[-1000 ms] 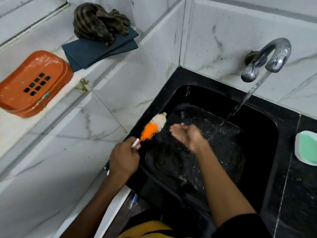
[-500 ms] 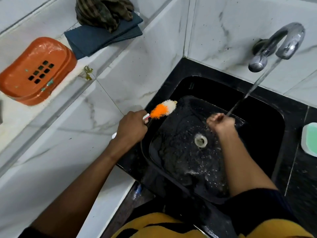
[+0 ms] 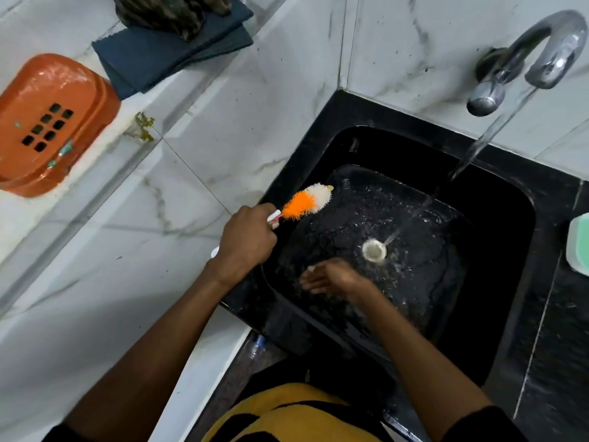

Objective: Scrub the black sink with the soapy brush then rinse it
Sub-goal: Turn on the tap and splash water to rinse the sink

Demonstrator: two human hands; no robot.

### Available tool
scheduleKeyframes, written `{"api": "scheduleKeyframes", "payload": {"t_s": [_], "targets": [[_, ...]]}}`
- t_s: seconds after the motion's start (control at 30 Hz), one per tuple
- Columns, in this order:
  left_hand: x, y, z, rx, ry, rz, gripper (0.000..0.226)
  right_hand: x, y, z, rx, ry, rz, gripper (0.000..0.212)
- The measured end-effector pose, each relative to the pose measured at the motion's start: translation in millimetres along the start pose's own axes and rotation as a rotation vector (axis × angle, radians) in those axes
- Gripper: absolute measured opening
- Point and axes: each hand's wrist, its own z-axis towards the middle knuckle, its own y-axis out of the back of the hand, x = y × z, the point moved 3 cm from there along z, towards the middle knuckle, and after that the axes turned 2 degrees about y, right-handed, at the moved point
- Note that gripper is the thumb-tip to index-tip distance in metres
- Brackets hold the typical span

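Here, left hand grips the brush — right hand, fingers straight, rubs the sink.

Sink under running water, both hands present.
Left hand grips brush at sink rim; right hand, fingers extended, lies on wet basin floor beside drain.

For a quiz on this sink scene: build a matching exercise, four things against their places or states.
Things:
1. orange and white bristle brush
2. curved chrome tap
3. orange plastic soap dish
4. right hand

States:
A. on the marble ledge
B. open, down in the black sink
C. running water
D. held in the left hand

Pairs: 1-D, 2-C, 3-A, 4-B
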Motion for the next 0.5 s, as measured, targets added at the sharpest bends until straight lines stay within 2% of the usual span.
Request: {"api": "scheduleKeyframes", "payload": {"t_s": [0.07, 0.2, 0.27, 0.33, 0.4, 0.5], "targets": [[1, -5, -3, 0.006, -0.001, 0.009, 0.026, 6, 33, -3, -0.145, 0.004, 0.267, 0.031], [5, -19, -6, 0.028, 0.007, -0.007, 0.018, 27, 109, -6, -0.343, 0.11, 1.057, 0.037], [7, -25, -6, 0.05, 0.011, -0.007, 0.016, 40, 138, -6, -0.45, 0.177, 1.236, 0.038], [7, -31, -5, 0.065, 0.017, -0.005, 0.014, 53, 155, -6, -0.495, 0.219, 1.3, 0.036], [8, -36, -4, 0.073, 0.03, 0.0, 0.011, 59, 159, -4, -0.497, 0.242, 1.264, 0.033], [8, -43, -1, 0.082, 0.03, 0.004, 0.007, 57, 141, -8, -0.435, 0.225, 0.929, 0.03]]}}
